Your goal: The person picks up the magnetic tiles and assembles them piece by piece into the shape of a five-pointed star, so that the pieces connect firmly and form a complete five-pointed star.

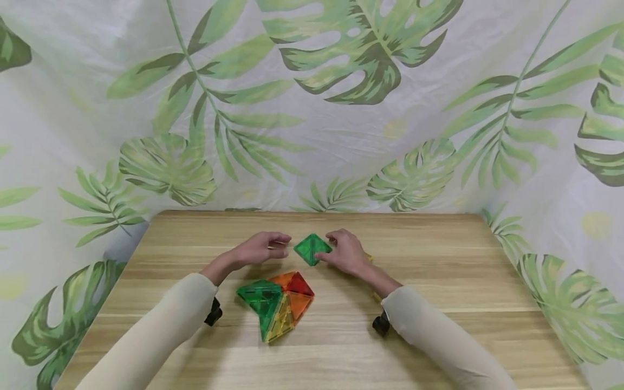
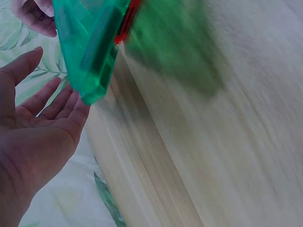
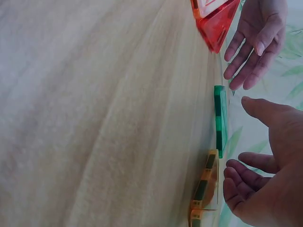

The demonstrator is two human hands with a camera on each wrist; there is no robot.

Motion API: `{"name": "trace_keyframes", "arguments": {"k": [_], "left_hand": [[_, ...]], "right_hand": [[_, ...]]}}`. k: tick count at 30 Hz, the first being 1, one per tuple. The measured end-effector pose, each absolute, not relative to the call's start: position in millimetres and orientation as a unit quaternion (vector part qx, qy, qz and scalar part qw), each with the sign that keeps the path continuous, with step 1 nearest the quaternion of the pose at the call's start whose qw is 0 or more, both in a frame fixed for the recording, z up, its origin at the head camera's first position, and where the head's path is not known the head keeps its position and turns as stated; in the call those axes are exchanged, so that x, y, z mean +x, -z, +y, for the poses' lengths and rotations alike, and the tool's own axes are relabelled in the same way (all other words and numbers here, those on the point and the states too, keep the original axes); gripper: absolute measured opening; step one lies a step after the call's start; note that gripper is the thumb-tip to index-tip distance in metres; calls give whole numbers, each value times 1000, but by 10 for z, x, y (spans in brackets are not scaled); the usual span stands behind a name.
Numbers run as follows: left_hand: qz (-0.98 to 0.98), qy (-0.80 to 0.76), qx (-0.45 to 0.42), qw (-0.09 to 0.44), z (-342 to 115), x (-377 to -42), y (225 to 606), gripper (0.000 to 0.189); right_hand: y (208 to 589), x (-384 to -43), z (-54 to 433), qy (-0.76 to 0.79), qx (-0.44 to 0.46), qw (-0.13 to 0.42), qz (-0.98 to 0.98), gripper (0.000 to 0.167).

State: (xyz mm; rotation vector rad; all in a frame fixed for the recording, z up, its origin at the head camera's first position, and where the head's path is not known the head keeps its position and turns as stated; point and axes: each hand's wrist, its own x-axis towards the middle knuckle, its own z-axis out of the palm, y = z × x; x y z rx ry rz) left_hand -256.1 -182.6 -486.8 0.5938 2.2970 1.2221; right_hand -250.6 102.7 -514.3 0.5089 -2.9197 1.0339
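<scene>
A green diamond of triangular magnetic tiles [image 1: 306, 250] lies on the table between the hands. My left hand [image 1: 260, 248] hovers just left of it, fingers extended and holding nothing. To the diamond's right is my right hand [image 1: 347, 253]; its thumb overlaps the diamond's edge in the head view, but contact is unclear. The right wrist view shows its fingers loosely bent with nothing between them, beside the flat green tile [image 3: 219, 120]. Closer to me stands a folded cluster of green, orange, red and yellow magnetic tiles [image 1: 280, 304].
Yellow tiles [image 3: 206, 182] lie by the right hand, mostly hidden behind the right forearm in the head view. The wooden table [image 1: 414, 238] ends at a leaf-patterned cloth [image 1: 336, 135] behind and at both sides.
</scene>
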Motion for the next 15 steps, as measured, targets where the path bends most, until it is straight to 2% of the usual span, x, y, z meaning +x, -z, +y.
{"name": "trace_keyframes", "arguments": {"k": [5,15], "left_hand": [[823,-462,204,260,-1761,-2619,4915,59],[811,-475,193,282,-1642,-2644,4914,58]], "right_hand": [[5192,-2546,1002,-314,163,-6,-935,70],[5277,-2568,945,-297,178,14,-938,71]]}}
